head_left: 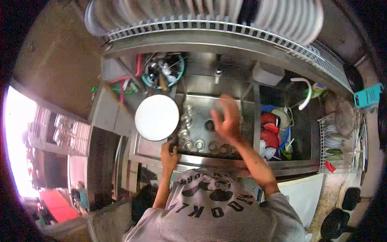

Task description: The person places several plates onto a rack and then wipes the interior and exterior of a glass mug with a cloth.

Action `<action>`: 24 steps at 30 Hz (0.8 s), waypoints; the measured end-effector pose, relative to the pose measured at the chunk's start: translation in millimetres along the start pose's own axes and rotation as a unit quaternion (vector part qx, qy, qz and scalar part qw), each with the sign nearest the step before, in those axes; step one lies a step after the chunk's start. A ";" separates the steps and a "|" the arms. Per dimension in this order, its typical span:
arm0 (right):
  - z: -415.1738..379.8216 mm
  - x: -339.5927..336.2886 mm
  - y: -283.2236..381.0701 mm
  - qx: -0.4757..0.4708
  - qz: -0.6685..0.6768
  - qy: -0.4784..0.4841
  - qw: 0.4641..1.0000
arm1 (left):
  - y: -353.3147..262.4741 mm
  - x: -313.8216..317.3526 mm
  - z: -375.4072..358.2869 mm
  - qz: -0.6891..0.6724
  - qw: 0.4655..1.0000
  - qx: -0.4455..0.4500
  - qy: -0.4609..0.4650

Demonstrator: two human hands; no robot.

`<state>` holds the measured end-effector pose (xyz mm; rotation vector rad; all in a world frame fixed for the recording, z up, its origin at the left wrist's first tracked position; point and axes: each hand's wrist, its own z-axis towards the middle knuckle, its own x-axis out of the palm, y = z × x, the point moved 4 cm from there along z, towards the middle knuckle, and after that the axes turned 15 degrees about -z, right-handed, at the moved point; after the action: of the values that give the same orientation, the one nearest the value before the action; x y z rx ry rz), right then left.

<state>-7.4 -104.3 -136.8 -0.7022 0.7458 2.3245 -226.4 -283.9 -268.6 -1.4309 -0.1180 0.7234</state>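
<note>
The sink [225,103] is bare steel, dull grey with a brushed sheen and wet-looking patches near the drain. Small metal cups [199,144] along its near wall shine brighter — polished, with glinting rims. The round plate [157,117] held by the left hand [168,154] looks smooth, white and matt. Far off, a wire rack [225,26] of coated metal holds glossy white plates. To the right, red plastic bowls [269,129] gleam; the near shirt is soft grey cloth.
</note>
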 end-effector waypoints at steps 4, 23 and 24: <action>-74.1 106.4 77.9 -0.068 0.028 0.209 0.975 | 61.2 -46.3 2.4 -0.019 0.989 -0.106 -0.102; -143.1 273.1 155.4 -0.258 -0.098 0.302 0.913 | 177.0 -104.7 69.9 0.044 0.977 -0.197 -0.067; -144.0 272.6 155.5 -0.258 -0.098 0.303 0.912 | 178.8 -105.8 69.4 0.044 0.977 -0.198 -0.067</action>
<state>-255.1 -200.3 -357.2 -1.7017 0.2646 2.1232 -411.6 -284.9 -385.6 -1.7748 -0.3199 0.9033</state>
